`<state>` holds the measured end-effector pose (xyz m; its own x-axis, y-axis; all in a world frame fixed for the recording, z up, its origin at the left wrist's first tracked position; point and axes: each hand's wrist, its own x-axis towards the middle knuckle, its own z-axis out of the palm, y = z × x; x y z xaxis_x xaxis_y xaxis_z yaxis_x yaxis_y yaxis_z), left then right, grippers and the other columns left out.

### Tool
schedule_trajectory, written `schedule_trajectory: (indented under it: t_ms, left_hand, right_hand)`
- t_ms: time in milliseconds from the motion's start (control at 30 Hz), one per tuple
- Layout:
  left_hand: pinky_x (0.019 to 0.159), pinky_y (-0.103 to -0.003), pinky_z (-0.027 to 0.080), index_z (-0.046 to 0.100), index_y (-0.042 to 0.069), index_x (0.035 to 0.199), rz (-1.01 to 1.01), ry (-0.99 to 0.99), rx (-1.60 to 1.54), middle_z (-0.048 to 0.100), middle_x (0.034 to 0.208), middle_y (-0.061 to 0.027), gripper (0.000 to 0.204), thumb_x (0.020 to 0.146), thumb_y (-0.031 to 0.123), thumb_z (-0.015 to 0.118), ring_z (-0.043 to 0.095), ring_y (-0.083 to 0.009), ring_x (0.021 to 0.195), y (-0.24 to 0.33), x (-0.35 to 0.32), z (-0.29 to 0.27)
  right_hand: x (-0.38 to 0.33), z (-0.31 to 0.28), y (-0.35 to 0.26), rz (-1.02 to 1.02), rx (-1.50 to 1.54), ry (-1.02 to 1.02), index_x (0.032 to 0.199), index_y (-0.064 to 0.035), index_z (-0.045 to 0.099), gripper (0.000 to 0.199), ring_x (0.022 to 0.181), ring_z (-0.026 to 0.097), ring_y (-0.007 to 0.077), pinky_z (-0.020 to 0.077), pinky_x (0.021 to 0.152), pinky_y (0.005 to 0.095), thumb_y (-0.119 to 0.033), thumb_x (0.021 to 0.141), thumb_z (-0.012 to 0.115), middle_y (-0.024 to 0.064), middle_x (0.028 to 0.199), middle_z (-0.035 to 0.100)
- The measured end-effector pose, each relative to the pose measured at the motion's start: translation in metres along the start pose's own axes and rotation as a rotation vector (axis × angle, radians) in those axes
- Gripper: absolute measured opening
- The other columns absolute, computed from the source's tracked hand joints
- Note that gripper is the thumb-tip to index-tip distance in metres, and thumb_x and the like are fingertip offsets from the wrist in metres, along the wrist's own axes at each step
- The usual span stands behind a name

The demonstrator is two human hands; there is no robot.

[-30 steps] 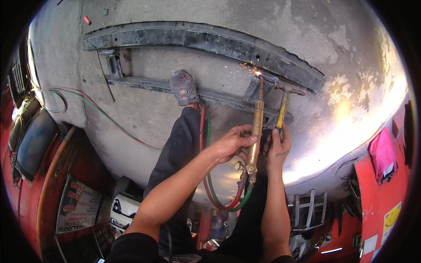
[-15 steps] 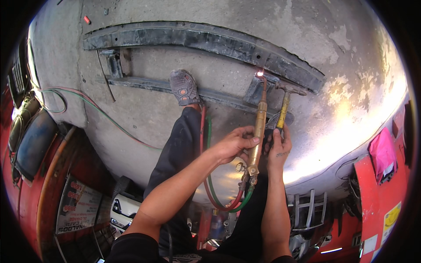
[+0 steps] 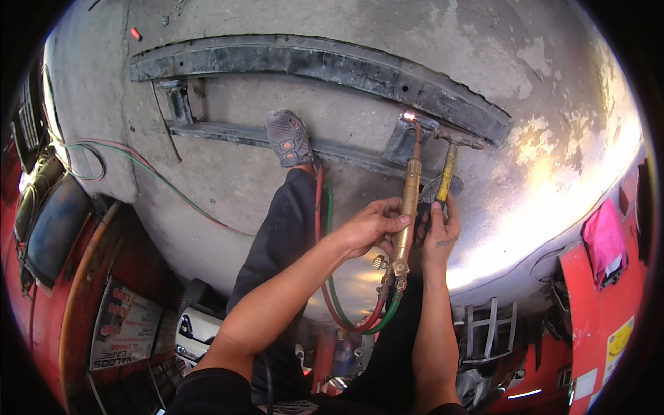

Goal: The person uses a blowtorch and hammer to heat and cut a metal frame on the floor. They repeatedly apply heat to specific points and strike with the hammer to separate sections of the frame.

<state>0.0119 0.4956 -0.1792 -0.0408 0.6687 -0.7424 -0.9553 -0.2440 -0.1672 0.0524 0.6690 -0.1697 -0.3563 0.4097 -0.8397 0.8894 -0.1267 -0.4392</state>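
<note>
My left hand (image 3: 377, 227) is wrapped round the brass body of a gas torch (image 3: 408, 200). The torch's bent tip glows against the top of a metal bracket (image 3: 401, 141) at the right end of a frame on the floor. Beside the torch, my right hand (image 3: 440, 232) grips the dark handle end of a hammer (image 3: 449, 169) with a yellow shaft; its head lies just right of the bracket. A long, dark curved metal beam (image 3: 290, 61) stretches beyond the bracket, and a thinner metal bar (image 3: 228, 133) runs nearer me.
Red and green hoses (image 3: 346, 321) loop down from the torch, and more hose (image 3: 166, 181) trails across the floor at left. My shoe (image 3: 289, 138) rests against the thin bar. A thin rod (image 3: 166, 123) lies by the left bracket (image 3: 178, 104). Red panels and car parts line both sides.
The glow at the torch tip has shrunk and shifted slightly left along the bracket's top edge. Both hands keep their grips, almost still.
</note>
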Motion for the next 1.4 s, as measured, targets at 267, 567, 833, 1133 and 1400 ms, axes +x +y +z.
schedule_trajectory:
  t_ms: [267,567,833,1133,1400]
  left_hand:
    - [0.077,-0.039,0.061,0.048,-0.003,0.137,-0.006,0.015,-0.016,0.063,0.115,-0.0121,0.049,0.099,0.022,0.066,0.067,-0.0218,0.101,-0.001,-0.0004,-0.0023]
    - [0.075,-0.038,0.061,0.048,-0.003,0.137,-0.009,0.01,-0.017,0.063,0.115,-0.0125,0.049,0.099,0.022,0.066,0.067,-0.0222,0.101,0.0013,-0.0018,0.0027]
    - [0.076,-0.039,0.06,0.048,-0.003,0.137,-0.002,0.005,0.003,0.062,0.117,-0.0129,0.052,0.099,0.025,0.067,0.067,-0.0224,0.101,-0.0003,-0.0015,-0.0018]
    - [0.077,-0.039,0.06,0.047,-0.003,0.138,0.0,0.017,-0.007,0.062,0.117,-0.013,0.051,0.099,0.025,0.066,0.067,-0.0223,0.102,-0.0016,-0.0033,-0.0033]
    - [0.059,-0.036,0.062,0.051,0.0,0.128,0.058,0.034,-0.057,0.067,0.094,-0.0094,0.044,0.098,0.027,0.069,0.071,-0.0199,0.079,-0.0043,-0.0004,-0.0029]
  right_hand:
    - [-0.0004,0.0009,-0.0028,0.014,-0.012,-0.003,0.148,-0.0002,0.044,0.048,0.05,0.048,0.0065,0.0355,0.04,0.0236,-0.019,0.105,0.055,0.0011,0.071,0.056]
    - [0.0012,-0.0004,0.0009,-0.002,-0.01,0.0,0.148,-0.0007,0.045,0.047,0.049,0.048,0.0065,0.0356,0.04,0.0235,-0.019,0.105,0.055,0.0007,0.071,0.056]
    - [0.0006,0.001,-0.0005,0.0,-0.015,0.005,0.148,-0.0004,0.045,0.046,0.05,0.048,0.0059,0.036,0.041,0.0226,-0.017,0.105,0.054,0.0005,0.071,0.056]
    - [0.0001,0.0012,-0.008,-0.024,-0.053,-0.006,0.149,0.0005,0.044,0.048,0.051,0.048,0.0057,0.0368,0.042,0.0224,-0.016,0.105,0.055,0.0005,0.073,0.055]
    - [0.0008,0.0002,-0.0082,-0.015,-0.072,-0.017,0.149,-0.0006,0.045,0.048,0.052,0.048,0.0059,0.0366,0.042,0.0225,-0.017,0.105,0.055,0.0006,0.073,0.055]
